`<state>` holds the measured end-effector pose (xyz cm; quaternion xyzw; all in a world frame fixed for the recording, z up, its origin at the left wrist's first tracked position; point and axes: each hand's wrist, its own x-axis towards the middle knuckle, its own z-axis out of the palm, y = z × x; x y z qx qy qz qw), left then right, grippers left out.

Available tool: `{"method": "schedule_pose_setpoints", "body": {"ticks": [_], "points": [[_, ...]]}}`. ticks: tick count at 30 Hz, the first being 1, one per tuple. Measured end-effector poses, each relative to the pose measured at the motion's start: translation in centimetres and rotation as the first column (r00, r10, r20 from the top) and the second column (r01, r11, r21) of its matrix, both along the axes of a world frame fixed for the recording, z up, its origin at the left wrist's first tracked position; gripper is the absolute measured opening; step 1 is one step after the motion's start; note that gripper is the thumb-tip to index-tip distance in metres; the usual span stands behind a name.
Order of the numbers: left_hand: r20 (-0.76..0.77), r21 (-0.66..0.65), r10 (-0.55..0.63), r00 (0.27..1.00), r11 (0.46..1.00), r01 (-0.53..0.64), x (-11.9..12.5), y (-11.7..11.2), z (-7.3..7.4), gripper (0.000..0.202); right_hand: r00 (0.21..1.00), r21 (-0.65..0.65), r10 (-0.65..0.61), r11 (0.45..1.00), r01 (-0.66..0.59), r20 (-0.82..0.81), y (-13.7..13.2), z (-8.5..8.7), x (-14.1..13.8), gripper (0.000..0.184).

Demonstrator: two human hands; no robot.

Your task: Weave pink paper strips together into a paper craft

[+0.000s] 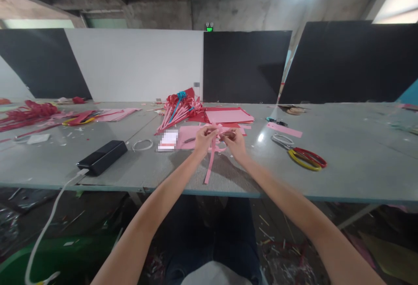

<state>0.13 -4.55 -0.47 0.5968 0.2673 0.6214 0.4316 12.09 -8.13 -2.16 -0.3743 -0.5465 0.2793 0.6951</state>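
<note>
A pink paper strip (pixel 210 165) hangs from between my hands, its lower end reaching toward the table's front edge. My left hand (pixel 205 138) pinches the upper part of this strip, where it meets a looped pink bunch. From the other side my right hand (pixel 234 140) has its fingers closed at the same pink loops; the fingertips partly hide what they grip. Under and behind the hands lies a pink sheet (pixel 186 142), with a thin dark tool (pixel 189 140) on it to the left.
Red-and-yellow scissors (pixel 307 159) lie at right, beside a pink strip card (pixel 284 129). A black power bank (pixel 102 156) with a white cable stands at left. Behind my hands are a pile of finished-looking paper flowers (pixel 181 106) and stacked pink sheets (pixel 228 115).
</note>
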Motion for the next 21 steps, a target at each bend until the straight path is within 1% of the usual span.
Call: {"method": "schedule_pose_setpoints", "body": {"ticks": [1, 3, 5, 7, 10, 13, 17, 21], "points": [[0.011, -0.008, -0.006, 1.000, 1.000, 0.006, 0.0, 0.2, 0.0, 0.015, 1.000, -0.008, 0.000, 1.000, 0.000, 0.010, 0.0, 0.0, 0.0, 0.034], [0.049, -0.009, 0.018, 0.999, 1.000, -0.017, -0.2, 0.5, -0.1, 0.017, 0.999, -0.019, 0.006, 1.000, -0.005, 0.038, 0.0, 0.0, 0.1, 0.037], [0.103, 0.004, 0.049, 0.994, 0.999, -0.049, -0.4, 0.9, 0.0, 0.023, 0.997, -0.019, 0.019, 1.000, -0.018, 0.070, 0.0, 0.0, 0.2, 0.040], [0.156, 0.002, 0.047, 0.987, 0.999, -0.048, -0.6, 1.2, 0.2, 0.029, 0.995, -0.015, 0.031, 0.999, -0.029, 0.093, 0.0, 0.0, 0.3, 0.041], [0.192, -0.039, 0.029, 0.981, 0.999, -0.021, -1.0, 1.4, 0.6, 0.038, 0.992, -0.019, 0.044, 0.999, -0.042, 0.116, 0.0, 0.0, 0.4, 0.043], [0.232, -0.094, 0.051, 0.971, 0.995, -0.030, -1.4, 1.4, 1.0, 0.044, 0.985, -0.008, 0.032, 0.999, -0.031, 0.167, -0.1, 0.4, 0.8, 0.043], [0.315, -0.120, 0.168, 0.934, 0.983, -0.137, -2.3, 2.3, 1.1, 0.050, 0.978, 0.028, -0.047, 0.999, 0.042, 0.202, 0.0, 1.2, 2.3, 0.040], [0.329, -0.141, 0.301, 0.895, 0.953, -0.269, -3.5, 4.1, 0.6, 0.052, 0.962, 0.022, -0.176, 0.984, 0.176, 0.210, 0.5, 1.6, 4.3, 0.042]]}}
